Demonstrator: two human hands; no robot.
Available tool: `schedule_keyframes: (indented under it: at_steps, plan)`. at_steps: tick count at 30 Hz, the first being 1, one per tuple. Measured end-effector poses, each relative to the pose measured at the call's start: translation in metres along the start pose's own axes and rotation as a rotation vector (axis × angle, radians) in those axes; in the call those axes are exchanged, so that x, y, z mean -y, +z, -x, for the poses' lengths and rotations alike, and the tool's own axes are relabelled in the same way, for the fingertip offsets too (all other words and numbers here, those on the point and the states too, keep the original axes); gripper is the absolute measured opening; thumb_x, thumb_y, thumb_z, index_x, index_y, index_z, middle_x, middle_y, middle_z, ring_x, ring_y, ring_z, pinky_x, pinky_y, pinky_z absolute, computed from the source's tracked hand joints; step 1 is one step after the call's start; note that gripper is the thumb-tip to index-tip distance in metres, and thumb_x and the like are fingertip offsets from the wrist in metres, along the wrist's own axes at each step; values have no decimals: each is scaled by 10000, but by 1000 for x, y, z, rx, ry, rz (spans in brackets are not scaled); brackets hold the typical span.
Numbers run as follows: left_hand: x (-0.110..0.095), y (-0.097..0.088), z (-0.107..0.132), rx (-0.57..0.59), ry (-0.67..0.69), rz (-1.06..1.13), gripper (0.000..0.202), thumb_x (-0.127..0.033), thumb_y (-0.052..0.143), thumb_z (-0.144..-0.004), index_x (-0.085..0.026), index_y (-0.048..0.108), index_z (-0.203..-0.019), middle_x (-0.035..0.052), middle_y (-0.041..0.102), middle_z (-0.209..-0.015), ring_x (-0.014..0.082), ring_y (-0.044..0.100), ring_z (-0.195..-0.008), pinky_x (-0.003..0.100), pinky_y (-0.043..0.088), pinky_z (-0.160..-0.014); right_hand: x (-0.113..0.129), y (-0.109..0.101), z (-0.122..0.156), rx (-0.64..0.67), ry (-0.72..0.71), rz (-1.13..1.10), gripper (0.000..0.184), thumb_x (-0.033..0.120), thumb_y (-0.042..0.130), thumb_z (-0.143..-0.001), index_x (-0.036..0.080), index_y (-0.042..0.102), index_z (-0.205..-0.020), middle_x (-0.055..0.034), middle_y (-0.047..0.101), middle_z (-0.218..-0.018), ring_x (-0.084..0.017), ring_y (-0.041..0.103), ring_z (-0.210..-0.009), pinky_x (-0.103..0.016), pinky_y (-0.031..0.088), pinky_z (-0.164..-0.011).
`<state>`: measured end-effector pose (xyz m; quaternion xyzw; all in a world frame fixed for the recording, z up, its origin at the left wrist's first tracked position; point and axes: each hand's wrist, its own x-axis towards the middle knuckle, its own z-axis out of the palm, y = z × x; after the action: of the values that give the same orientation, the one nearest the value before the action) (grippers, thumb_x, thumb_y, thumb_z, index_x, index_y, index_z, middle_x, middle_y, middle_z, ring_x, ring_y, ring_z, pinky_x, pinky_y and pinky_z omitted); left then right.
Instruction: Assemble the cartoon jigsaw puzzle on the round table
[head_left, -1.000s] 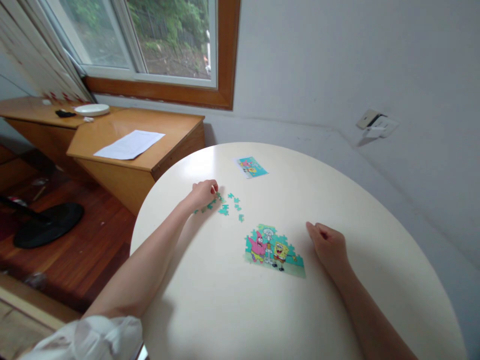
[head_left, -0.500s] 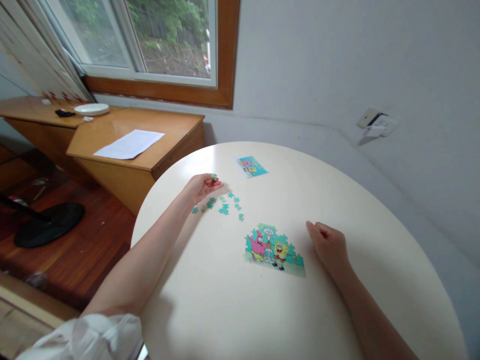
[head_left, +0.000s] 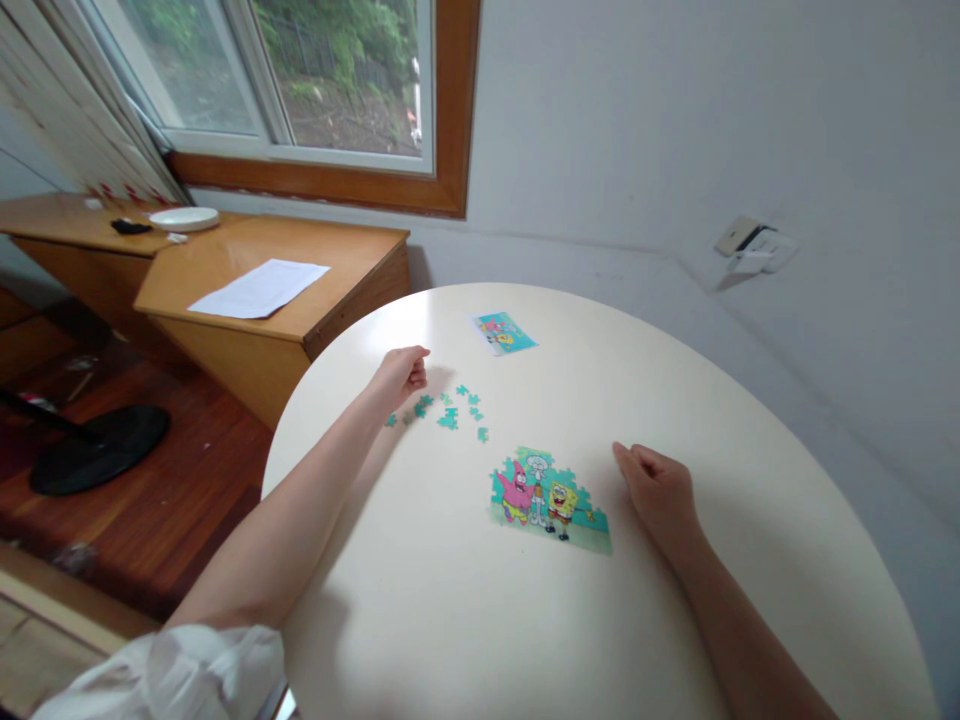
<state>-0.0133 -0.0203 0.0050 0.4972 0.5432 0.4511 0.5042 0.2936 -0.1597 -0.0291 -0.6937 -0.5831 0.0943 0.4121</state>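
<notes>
My left hand [head_left: 403, 374] is closed above the table, its fingers curled in, just beyond the loose puzzle pieces [head_left: 448, 418]. The puzzle piece seen at its fingertips half a second ago is now hidden inside the fingers. My right hand [head_left: 660, 488] rests on the table as a loose fist, with nothing showing in it. Just left of that fist lies a partly joined jigsaw puzzle [head_left: 551, 500] with cartoon figures, its upper edge jagged. Several teal and green loose pieces are scattered between my left hand and the puzzle.
A small picture card [head_left: 506, 333] of the same cartoon lies toward the far side of the round white table [head_left: 420, 600]. On the wooden cabinet [head_left: 352, 260] at left are a sheet of paper [head_left: 259, 288] and a white plate [head_left: 184, 219]. A wall [head_left: 675, 120] borders the table.
My left hand has turned and curled its fingers inward, so the puzzle piece at its fingertips is out of sight. The right hand, the joined puzzle and the loose pieces have stayed put.
</notes>
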Motion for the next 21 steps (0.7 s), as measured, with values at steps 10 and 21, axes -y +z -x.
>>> schedule_keyframes:
  at_steps: [10,21]
  plan:
    - [8,-5,2,213,371,-986,170,-167,518,-725,-176,657,-824,5,561,-625,152,543,-620,243,394,-614,-1,1,1,-6,-3,-7,403,424,447,-726,224,198,-480,55,174,-460,-77,223,-443,-241,202,-424]
    - [-3,-6,8,422,310,-1077,267,-242,544,-765,-150,676,-978,13,564,-649,141,529,-590,243,403,-611,1,0,0,-12,-8,-9,403,428,442,-717,225,194,-472,55,171,-452,-75,217,-433,-239,194,-417]
